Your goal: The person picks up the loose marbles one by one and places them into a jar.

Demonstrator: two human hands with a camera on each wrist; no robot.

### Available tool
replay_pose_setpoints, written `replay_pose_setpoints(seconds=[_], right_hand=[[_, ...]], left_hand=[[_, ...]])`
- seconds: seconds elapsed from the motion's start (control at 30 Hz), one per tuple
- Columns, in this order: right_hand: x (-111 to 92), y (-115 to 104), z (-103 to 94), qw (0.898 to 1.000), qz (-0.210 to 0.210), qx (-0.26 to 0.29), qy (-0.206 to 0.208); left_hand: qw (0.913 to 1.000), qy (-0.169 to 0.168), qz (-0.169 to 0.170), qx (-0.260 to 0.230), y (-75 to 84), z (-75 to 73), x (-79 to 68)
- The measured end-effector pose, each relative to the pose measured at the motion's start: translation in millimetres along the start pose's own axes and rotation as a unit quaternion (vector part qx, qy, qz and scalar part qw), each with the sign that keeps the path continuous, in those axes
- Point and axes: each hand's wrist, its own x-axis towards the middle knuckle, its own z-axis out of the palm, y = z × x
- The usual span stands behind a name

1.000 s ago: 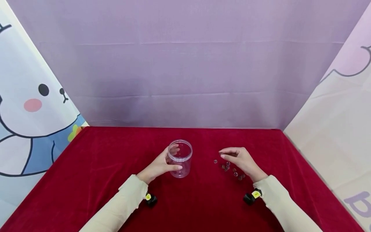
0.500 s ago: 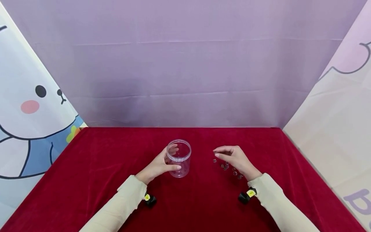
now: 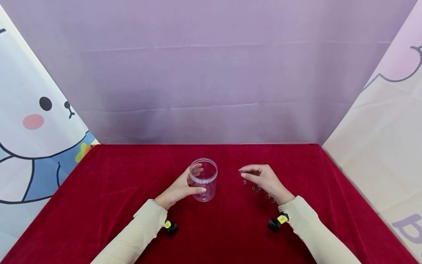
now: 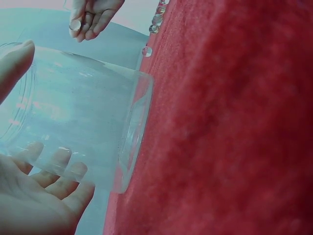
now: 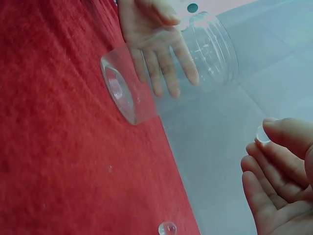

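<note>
from the head view, my left hand wrapped the clear jar, thumb on the near side and fingers curled round the far wall, the jar standing upright and open-mouthed near the middle of the red bench. my right hand hung at the jar's 3 o'clock, apart from it, fingertips together in a pinch. loose clear beads lay on the cloth under and just beside that hand. i judged the good way was to keep the jar steady and release only once the pinch was square over the mouth. open cloth lay between hand and jar; the bench's far edge and both side edges were well apart from the work.

in the left wrist view, my fingers showed through the jar wall, clamped on it. at 12 o'clock the right hand held one bead between its fingertips; a stray bead sat near the jar's base.

in the right wrist view, the bead was pinched at the fingertips, the jar at 11 o'clock with the left hand round it, and one bead lay on the cloth at 6 o'clock.
</note>
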Motion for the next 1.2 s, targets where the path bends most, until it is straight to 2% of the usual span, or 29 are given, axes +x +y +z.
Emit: replay_pose_setpoints(seconds=[0.13, 0.4, 0.63, 0.97, 1.2], right_hand=[[2, -3, 2.6, 1.0, 0.0, 0.0, -0.002], [4, -9, 11.1, 0.999, -0.032, 0.004, 0.003], [7, -13, 16.5, 1.0, -0.016, -0.002, 0.008], [5, -17, 18.0, 0.999, -0.033, 0.018, 0.014], [0, -45, 22.8, 0.999, -0.045, 0.012, 0.011]], left_hand=[[1.0, 0.001, 0.002, 0.002, -1.0, 0.4, 0.9], [1.0, 0.007, -0.005, -0.001, -4.6, 0.8, -0.4], [1.0, 0.004, 0.002, -0.005, -4.0, 0.3, 0.7], [1.0, 0.001, 0.006, -0.005, -4.9, 5.3, 3.3], [1.0, 0.001, 0.008, 0.0, -5.2, 4.8, 4.0]])
